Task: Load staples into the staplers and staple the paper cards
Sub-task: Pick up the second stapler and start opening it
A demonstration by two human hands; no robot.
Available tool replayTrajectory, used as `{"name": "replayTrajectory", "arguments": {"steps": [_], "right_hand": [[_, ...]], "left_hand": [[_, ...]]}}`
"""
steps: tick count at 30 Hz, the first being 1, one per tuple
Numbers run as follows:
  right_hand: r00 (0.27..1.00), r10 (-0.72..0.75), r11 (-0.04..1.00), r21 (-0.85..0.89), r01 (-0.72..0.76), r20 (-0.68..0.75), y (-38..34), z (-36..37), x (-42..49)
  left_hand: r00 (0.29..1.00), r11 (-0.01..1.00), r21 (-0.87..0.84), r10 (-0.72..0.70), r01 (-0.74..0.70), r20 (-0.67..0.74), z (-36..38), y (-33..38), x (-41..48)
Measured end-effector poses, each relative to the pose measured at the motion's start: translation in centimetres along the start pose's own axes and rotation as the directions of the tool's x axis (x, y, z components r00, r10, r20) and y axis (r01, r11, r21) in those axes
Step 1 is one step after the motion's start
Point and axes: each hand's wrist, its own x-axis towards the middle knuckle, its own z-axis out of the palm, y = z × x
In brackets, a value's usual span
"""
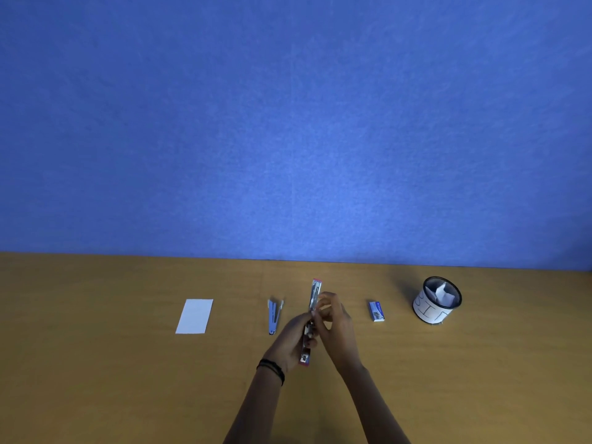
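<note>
The red-edged metal stapler (315,293) is swung fully open into one long, nearly straight strip. Its silver inner channel faces up, and a thin red rim shows at the far tip and at the near end. It sits in the middle of the view over the brown wooden table (96,363), running from the person towards the blue felt wall (288,123). Whether its near end touches the table cannot be told.

The left hand (290,339) has its grip clenched round the near half of the stapler, fingers curled about it from the left. The right hand (334,322) meets the stapler near the hinge. Its grip is a pinch, with thumb and fingertips pressed on the strip where the two halves join. Whether any staples lie between those fingers is too small to tell.

A blue metal stapler (274,315) lies on the table just left of the hands, opened into a narrow V with its hinge towards the person. Well apart to the left, a white rectangular paper card (194,316) lies flat. To the right of the hands lies a small blue cardboard staple box (376,311). Beyond it stands a black mesh cup (431,310) wrapped in a white paper label with drawn letters, holding crumpled white paper. Dark wristbands (272,370) circle the left wrist.
</note>
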Motion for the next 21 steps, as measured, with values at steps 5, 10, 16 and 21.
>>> {"name": "replayTrajectory", "arguments": {"steps": [5,10,16,21], "right_hand": [[0.998,-0.023,0.997,0.076,0.028,-0.064,-0.06,-0.14,-0.02],[0.990,-0.031,0.992,0.115,0.047,-0.138,-0.04,-0.22,0.08],[0.933,0.147,0.963,0.262,-0.060,-0.328,0.14,-0.24,0.41],[0.802,0.563,0.723,0.589,-0.362,-0.198,0.85,0.19,0.69]], "left_hand": [[0.992,0.996,-0.003,0.087,-0.087,0.086,-0.23,0.01,-0.13],[0.985,0.993,-0.021,0.120,-0.118,0.124,-0.36,-0.12,0.28],[0.988,0.984,0.101,0.143,-0.148,0.060,-0.57,-0.04,0.58],[0.969,0.872,0.425,0.241,-0.240,0.053,0.10,0.67,0.36]]}}
